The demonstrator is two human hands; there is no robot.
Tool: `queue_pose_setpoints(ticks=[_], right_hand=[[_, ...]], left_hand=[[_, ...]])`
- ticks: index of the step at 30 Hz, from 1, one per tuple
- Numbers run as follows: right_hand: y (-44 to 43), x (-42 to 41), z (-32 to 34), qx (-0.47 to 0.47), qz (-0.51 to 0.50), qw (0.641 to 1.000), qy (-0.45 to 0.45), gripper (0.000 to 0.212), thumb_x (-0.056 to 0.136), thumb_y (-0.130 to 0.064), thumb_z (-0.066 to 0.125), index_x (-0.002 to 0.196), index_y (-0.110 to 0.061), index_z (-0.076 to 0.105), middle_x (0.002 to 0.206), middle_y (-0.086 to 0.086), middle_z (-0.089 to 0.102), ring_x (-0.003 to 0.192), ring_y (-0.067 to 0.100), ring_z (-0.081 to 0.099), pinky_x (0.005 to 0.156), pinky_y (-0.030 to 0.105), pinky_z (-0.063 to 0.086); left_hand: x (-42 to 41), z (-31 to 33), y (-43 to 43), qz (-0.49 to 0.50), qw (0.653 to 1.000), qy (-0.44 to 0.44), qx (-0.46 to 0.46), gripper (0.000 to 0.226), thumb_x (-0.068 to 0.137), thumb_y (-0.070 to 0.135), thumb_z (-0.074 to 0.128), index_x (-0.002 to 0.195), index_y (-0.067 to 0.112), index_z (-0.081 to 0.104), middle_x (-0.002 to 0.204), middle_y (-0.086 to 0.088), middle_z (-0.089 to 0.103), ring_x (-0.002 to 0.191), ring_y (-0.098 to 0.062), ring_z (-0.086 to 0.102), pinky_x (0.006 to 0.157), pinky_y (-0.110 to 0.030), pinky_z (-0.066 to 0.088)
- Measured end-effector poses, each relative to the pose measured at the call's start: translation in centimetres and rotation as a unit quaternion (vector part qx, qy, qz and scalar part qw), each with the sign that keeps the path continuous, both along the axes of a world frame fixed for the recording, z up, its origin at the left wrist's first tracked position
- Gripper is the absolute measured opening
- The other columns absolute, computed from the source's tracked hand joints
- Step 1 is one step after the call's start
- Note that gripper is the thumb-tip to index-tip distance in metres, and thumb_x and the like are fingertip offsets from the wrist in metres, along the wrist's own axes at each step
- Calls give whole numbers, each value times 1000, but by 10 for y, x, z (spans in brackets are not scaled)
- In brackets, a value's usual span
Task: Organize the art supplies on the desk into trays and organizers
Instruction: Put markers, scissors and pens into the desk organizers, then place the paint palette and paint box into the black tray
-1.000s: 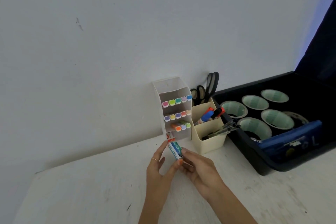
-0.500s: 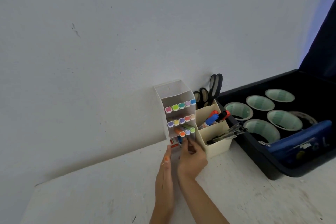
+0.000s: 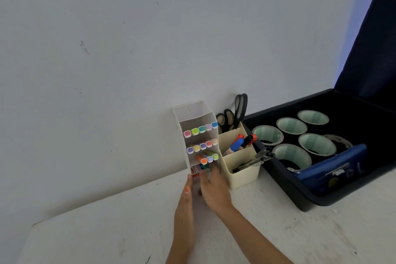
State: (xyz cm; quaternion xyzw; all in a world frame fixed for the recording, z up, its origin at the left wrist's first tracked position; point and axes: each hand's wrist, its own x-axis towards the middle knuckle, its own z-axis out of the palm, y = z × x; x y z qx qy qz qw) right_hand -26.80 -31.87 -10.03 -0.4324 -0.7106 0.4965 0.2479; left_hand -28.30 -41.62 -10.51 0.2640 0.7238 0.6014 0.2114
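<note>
White tiered organizer [image 3: 194, 112] shows three rows of pastel-capped markers [image 3: 201, 129].

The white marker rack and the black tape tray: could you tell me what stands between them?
A cream pen holder with scissors and markers, seen in the head view.

This looks like a home craft corner. A scuffed white desk [image 3: 107, 231] sits against a bare, pale wall [image 3: 128, 49]. A tiered marker rack [image 3: 199, 120] stands at the wall. Just right of it is a cream pen pot [image 3: 244, 174] with scissors [image 3: 240, 109], and further right a dark bin [image 3: 300, 195] of tape rolls [image 3: 317, 144].
</note>
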Motion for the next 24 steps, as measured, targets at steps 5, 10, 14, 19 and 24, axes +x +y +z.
queue_pose_setpoints(ticks=[5,10,14,19,24], right_hand=[[-18,64,17,-4,21,1000,9,22,98,-26,41,117,-26,53,79,-3,61,67,7,56,67,27,50],[-24,140,63,-23,40,993,107,28,99,-18,42,88,-28,66,73,-3,65,56,3,54,55,18,45],[-11,201,87,-19,-17,984,177,29,98,-16,43,87,-23,69,69,6,66,53,11,54,50,23,44],[19,289,97,9,-107,974,197,28,98,-12,43,89,-17,69,67,10,65,52,12,52,49,23,43],[52,386,98,18,-188,962,197,28,98,-13,43,89,-16,69,66,7,66,52,13,53,49,24,44]], left_hand=[[15,13,11,104,992,-69,22,39,100,32,33,134,21,47,141,0,44,129,-17,40,111,-40,27],[81,56,18,81,988,-70,109,28,99,15,35,113,14,58,114,-6,63,106,-22,59,81,-32,45],[139,84,39,22,988,-53,143,28,98,14,37,109,17,62,101,0,68,94,-14,63,75,-29,45],[216,109,79,-70,982,-64,163,27,97,12,39,104,18,65,95,-1,69,89,-13,64,75,-28,47],[301,116,125,-148,974,-78,153,26,96,10,41,99,15,67,92,-2,70,89,-15,65,76,-29,44]])
